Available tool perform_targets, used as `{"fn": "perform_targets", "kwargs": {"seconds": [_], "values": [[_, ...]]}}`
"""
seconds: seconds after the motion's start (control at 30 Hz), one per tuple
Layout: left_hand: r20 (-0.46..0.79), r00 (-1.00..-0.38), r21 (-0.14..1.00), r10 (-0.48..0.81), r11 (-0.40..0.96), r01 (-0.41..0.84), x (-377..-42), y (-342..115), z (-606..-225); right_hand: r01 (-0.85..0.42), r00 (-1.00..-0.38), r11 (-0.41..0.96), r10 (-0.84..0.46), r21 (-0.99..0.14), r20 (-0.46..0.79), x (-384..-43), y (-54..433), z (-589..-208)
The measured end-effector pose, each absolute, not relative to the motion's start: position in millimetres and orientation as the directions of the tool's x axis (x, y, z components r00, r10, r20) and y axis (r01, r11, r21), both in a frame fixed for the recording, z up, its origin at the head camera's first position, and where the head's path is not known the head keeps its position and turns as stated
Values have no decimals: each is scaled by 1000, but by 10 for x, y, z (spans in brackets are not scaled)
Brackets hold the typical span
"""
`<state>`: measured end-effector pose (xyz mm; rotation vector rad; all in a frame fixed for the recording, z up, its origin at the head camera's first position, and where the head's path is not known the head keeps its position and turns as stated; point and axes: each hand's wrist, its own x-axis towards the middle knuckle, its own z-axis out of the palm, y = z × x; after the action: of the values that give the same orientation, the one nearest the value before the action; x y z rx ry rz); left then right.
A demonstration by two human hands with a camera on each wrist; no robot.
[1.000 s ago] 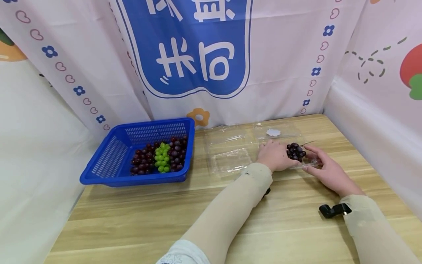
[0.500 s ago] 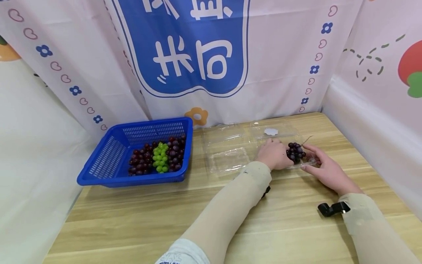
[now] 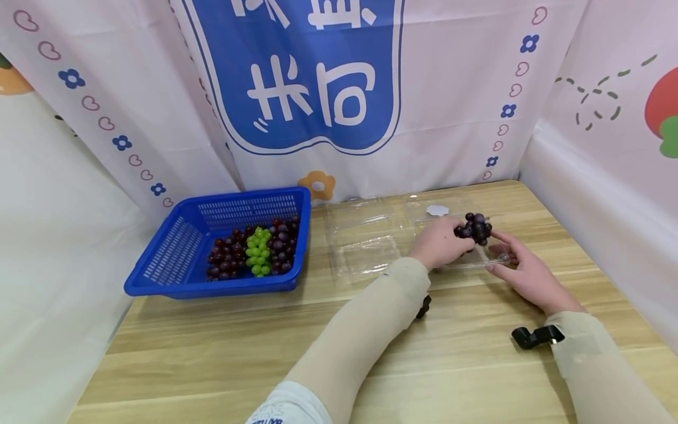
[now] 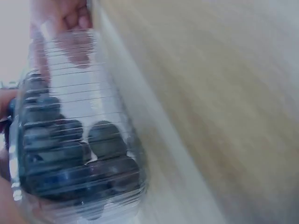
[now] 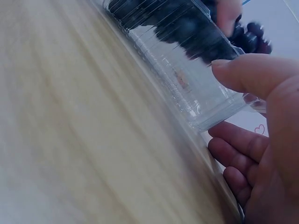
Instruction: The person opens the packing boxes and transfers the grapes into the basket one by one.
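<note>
Dark purple grapes [image 3: 475,228] form a bunch that my left hand [image 3: 438,242] grips at its left side. The bunch sits over a clear plastic clamshell box [image 3: 466,265], and its upper part rises above the rim. Through the box's ribbed wall, the left wrist view shows grapes [image 4: 70,154] inside. My right hand [image 3: 524,272] holds the right end of the box. In the right wrist view its thumb [image 5: 243,74] lies at the rim, with the other fingers [image 5: 238,151] curled by the end wall. The left fingertips are mostly hidden behind the grapes.
A blue plastic basket [image 3: 212,290] at the left contains dark red, green and purple grapes [image 3: 258,253]. Another clear plastic tray [image 3: 365,259] lies open between basket and hands. The clamshell's lid with a white label [image 3: 437,211] lies behind. A printed curtain [image 3: 450,118] backs the wooden table [image 3: 254,353].
My left hand has raised the dark grapes and shifted them slightly back, and the stem that stuck out at right is now barely visible. The right hand stays at the box's end.
</note>
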<state>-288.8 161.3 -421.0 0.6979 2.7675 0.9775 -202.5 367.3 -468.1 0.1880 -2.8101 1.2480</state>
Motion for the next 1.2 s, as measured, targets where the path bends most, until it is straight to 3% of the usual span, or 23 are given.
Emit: {"fn": "perform_targets", "kwargs": {"seconds": [0.17,0.37,0.5,0.63,0.7,0.93,1.2], "values": [[71,-927,852,367,462,248,-2869,1512,-4048,-142,-990,660,-92,-737,108,-2012,3661,-4681],[95,-934,988,345,82,131,-2883,1304,-3707,-146,-989,658,-92,-738,114,-2013,3654,-4685],[109,-917,972,384,-233,18,-2933,1077,-3500,-148,-989,662,-94,-735,114,-2020,3658,-4688],[180,-877,842,445,-531,-96,-3011,792,-3302,-143,-990,660,-95,-738,107,-2021,3656,-4685],[196,-873,779,447,-612,-139,-3045,630,-3185,-138,-990,660,-92,-739,103,-2019,3654,-4683],[196,-913,721,358,-684,-113,-3170,-31,-2845,-132,-991,659,-88,-741,98,-2002,3670,-4677],[248,-929,842,273,-535,67,-3205,-965,-2640,-131,-991,669,-84,-732,100,-1999,3657,-4675]]}}
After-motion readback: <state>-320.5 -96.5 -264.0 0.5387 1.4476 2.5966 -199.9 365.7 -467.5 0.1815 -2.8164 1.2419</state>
